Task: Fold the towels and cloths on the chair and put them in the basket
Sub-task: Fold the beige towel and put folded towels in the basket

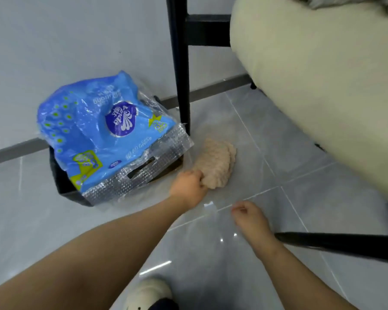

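A fluffy beige cloth [217, 163] lies bunched on the grey floor tiles beside the black basket [62, 182]. My left hand [188, 186] grips the cloth's near left edge. My right hand [248, 217] hovers low over the floor just to the right, fingers loosely curled and holding nothing. The cream cushioned chair [311, 86] fills the upper right, and a grey cloth [349, 3] shows at its top edge. The inside of the basket is hidden.
A blue plastic tissue package [103, 135] lies over the basket against the wall. A black vertical leg [180, 63] stands behind the cloth. Another black bar [345, 245] crosses low at the right. My white shoe [148, 294] is at the bottom.
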Available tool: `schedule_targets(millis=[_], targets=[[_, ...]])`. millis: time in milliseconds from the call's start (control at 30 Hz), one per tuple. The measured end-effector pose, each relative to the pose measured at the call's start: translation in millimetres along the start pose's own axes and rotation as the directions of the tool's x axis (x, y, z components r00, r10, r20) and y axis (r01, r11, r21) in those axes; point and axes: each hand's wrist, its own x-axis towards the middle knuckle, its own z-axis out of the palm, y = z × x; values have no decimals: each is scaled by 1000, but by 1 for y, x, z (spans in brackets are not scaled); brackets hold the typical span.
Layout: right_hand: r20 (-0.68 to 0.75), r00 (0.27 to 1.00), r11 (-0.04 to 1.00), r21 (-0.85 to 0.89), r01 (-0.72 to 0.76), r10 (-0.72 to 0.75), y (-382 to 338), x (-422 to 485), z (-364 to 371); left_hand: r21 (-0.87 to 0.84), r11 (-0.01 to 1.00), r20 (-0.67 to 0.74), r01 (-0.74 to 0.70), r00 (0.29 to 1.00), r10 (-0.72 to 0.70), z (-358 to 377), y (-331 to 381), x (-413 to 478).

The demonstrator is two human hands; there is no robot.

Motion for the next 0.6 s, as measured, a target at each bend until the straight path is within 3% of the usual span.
schedule_targets(millis=[200, 300, 400, 467, 600], targets=[[90, 995, 990, 138, 34, -47, -95, -136, -39, -335, 939, 58, 77, 996, -61, -131, 61, -122], [129, 989, 983, 177, 46, -70, -154, -206, -79, -419, 900, 44, 121, 993, -113, -205, 92, -181], [183, 978, 932, 362, 26, -99, -214, -266, -116, -504, 854, 34, 131, 991, -132, -271, 127, -230], [203, 972, 892, 451, 18, -122, -250, -297, -139, -621, 768, 41, 155, 985, -166, -308, 152, -253], [199, 970, 911, 410, 47, -140, -304, -337, -178, -814, 534, 146, 229, 970, -193, -367, 200, -282]])
